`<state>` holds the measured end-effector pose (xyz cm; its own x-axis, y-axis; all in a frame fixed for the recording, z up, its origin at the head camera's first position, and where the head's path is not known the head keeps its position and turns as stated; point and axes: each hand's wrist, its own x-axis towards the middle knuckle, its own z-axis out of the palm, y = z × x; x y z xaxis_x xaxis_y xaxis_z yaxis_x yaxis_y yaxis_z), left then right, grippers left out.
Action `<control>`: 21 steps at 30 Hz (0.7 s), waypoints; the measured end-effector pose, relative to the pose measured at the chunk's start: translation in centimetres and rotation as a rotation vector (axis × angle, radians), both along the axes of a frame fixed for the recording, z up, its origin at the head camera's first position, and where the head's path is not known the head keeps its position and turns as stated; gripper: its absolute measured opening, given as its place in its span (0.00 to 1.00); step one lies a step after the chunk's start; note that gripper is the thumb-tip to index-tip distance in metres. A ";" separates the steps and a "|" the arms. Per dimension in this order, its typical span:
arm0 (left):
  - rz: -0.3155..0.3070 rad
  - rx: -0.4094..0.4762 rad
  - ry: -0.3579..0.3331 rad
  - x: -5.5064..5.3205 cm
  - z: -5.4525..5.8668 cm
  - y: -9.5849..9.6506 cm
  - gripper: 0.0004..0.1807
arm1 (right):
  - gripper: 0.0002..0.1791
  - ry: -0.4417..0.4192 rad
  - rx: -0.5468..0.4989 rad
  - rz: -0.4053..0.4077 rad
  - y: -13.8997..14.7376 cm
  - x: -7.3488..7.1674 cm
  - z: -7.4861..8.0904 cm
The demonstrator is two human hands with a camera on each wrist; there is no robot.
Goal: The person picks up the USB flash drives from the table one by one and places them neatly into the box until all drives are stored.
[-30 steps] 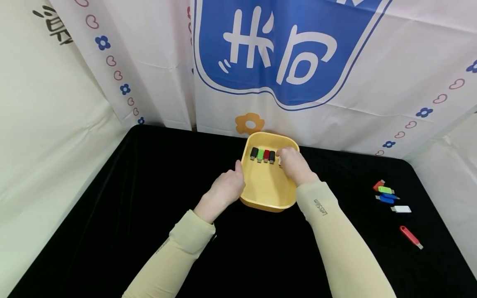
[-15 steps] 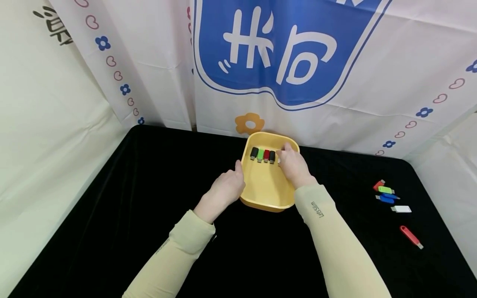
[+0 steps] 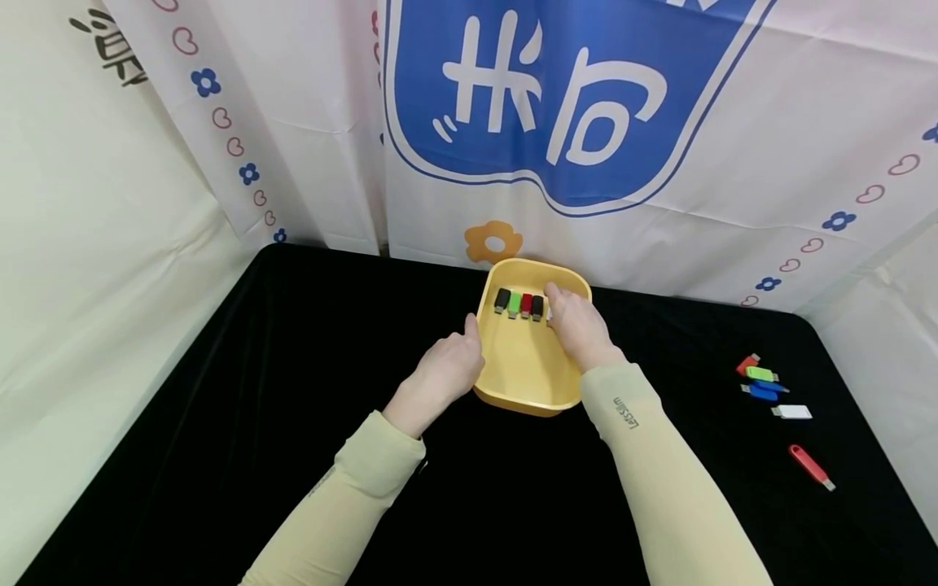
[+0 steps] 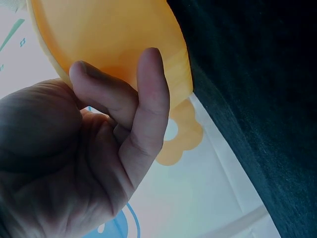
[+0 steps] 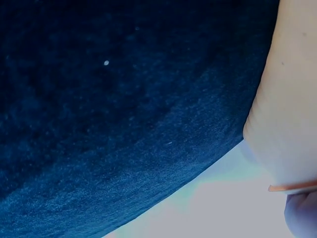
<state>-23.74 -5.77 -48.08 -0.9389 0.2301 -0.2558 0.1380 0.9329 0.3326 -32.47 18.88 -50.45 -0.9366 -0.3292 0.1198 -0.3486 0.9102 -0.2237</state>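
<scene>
Left hand: thumb at the rim, other fingers bent against the outer wall, gripping the yellow tray. Inside the tray, ahead and right of that thumb, a row: black USB stick, green USB stick, red USB stick, second black USB stick. Right hand: over the tray's right side, fingertips just right of the row, at a mostly hidden white piece; pinching or pressing, cannot tell. Well right of these fingers: cluster of red, green and blue sticks, white stick, long red stick.
</scene>
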 end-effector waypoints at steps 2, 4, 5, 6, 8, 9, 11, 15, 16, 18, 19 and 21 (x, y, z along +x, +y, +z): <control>-0.001 0.000 0.005 0.0 0.1 0.0 0.43 | 0.19 0.012 0.014 -0.001 0.2 -0.2 -0.4; 0.002 0.000 0.008 0.1 0.1 0.0 0.43 | 0.18 0.009 0.048 -0.008 0.4 -0.8 -1.0; 0.003 0.001 0.010 0.1 0.1 0.1 0.43 | 0.18 0.006 0.068 -0.013 0.6 -1.2 -1.4; 0.003 0.004 0.010 0.1 0.2 0.1 0.43 | 0.18 0.005 0.088 -0.017 0.7 -1.5 -1.8; 0.004 0.004 0.005 0.2 0.3 0.1 0.43 | 0.18 0.015 0.099 -0.024 0.8 -1.7 -2.0; 0.007 0.007 0.003 0.2 0.3 0.1 0.43 | 0.18 0.021 0.106 -0.022 0.8 -1.8 -2.2; 0.008 0.010 0.000 0.2 0.3 0.1 0.43 | 0.18 0.041 0.094 -0.019 0.6 -1.3 -1.8; 0.009 0.007 -0.001 0.1 0.1 0.1 0.43 | 0.15 0.056 0.103 -0.003 0.2 -0.6 -0.9; 0.008 0.006 -0.003 0.0 0.1 0.1 0.44 | 0.15 0.057 0.109 0.000 0.0 -0.4 -0.7; 0.005 0.003 -0.014 -0.2 0.0 0.0 0.44 | 0.15 0.047 0.149 0.006 0.1 -0.7 -0.8; 0.005 0.002 -0.020 -0.2 -0.1 0.0 0.44 | 0.15 0.045 0.159 0.008 0.0 -0.6 -0.8; 0.005 0.003 -0.031 -0.3 -0.1 0.0 0.45 | 0.14 0.037 0.187 0.014 0.1 -0.9 -1.0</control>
<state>-24.06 -5.76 -48.23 -0.9318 0.2261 -0.2839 0.1227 0.9325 0.3398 -33.34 18.95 -51.48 -0.9277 -0.3624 0.0897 -0.3668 0.9296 -0.0376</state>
